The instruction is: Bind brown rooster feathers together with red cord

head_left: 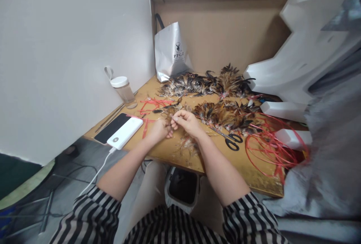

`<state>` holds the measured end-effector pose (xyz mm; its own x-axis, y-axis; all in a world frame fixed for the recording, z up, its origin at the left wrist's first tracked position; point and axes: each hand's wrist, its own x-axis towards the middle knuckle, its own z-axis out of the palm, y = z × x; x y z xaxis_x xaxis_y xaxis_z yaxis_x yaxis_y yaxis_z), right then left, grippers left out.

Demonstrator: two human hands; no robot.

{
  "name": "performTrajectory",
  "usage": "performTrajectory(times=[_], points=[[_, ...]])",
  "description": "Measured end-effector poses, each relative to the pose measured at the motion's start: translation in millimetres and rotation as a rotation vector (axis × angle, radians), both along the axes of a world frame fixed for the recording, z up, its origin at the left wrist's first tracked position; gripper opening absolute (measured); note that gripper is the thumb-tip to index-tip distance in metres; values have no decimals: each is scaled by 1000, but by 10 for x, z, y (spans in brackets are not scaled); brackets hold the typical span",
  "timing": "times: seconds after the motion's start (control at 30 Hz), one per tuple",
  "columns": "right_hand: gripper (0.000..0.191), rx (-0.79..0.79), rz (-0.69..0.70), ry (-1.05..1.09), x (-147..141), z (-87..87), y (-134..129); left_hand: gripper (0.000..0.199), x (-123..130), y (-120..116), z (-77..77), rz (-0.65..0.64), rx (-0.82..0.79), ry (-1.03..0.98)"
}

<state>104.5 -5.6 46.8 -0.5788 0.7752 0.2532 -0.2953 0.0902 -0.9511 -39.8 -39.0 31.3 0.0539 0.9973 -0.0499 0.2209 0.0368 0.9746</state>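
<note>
My left hand [160, 129] and my right hand [187, 123] meet over the front middle of the wooden table. Fingers of both are closed around a small bunch of brown feathers [168, 111], whose tips fan out behind the hands. The quill ends are hidden by my fingers. Just right of my right hand lies a row of brown and black feather bundles [224, 114]. Behind it sits a second row of feather bundles [194, 83]. Black-handled scissors [229, 138] lie on the table to the right. Loose feather bits [187, 144] are scattered beneath my right hand.
On the left are a white power bank [128, 131], a phone [111, 127] and a lidded cup [124, 91]. Red plastic strips [152, 104] lie nearby, with a tangled heap of red strips [270, 148] at right. A silver bag [170, 54] stands behind; a bin [183, 187] stands below.
</note>
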Motion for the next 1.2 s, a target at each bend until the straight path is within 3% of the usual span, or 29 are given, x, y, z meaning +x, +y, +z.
performTrajectory(times=[0.13, 0.23, 0.33, 0.4, 0.5, 0.6, 0.67, 0.77, 0.83, 0.9, 1.0, 1.1, 1.2], points=[[22, 132, 95, -155, 18, 75, -82, 12, 1, -28, -33, -118, 8, 104], [20, 178, 59, -189, 77, 90, -45, 15, 49, -132, 25, -264, 11, 197], [21, 127, 13, -227, 101, 22, 60, 15, 118, -264, 156, -398, 10, 191], [21, 45, 17, -244, 77, -65, 133, 19, 144, -317, 232, -413, 16, 130], [24, -120, -54, -232, 6, -206, 198, 22, 103, -295, 252, -241, 52, -27], [23, -126, -159, -187, -55, -281, 197, 22, -18, -169, 159, 82, 72, -241], [21, -27, -242, -159, -84, -277, 158, 21, -106, -67, 72, 225, 32, -354], [16, 334, -326, -226, -123, -216, 39, 16, -193, 51, -33, 303, -60, -386], [13, 600, -330, -334, -146, -165, -59, 12, -206, 80, -70, 270, -69, -256], [13, 779, -298, -435, -155, -121, -132, 9, -185, 62, -78, 200, -27, 11], [13, 882, -296, -493, -123, -84, -130, 17, -115, -32, -34, 31, 87, 421], [9, 741, -327, -462, -46, -84, -14, 19, -50, -156, 74, -234, 213, 461], [12, 366, -226, -365, 17, -113, 99, 19, -30, -248, 201, -322, 228, 308]])
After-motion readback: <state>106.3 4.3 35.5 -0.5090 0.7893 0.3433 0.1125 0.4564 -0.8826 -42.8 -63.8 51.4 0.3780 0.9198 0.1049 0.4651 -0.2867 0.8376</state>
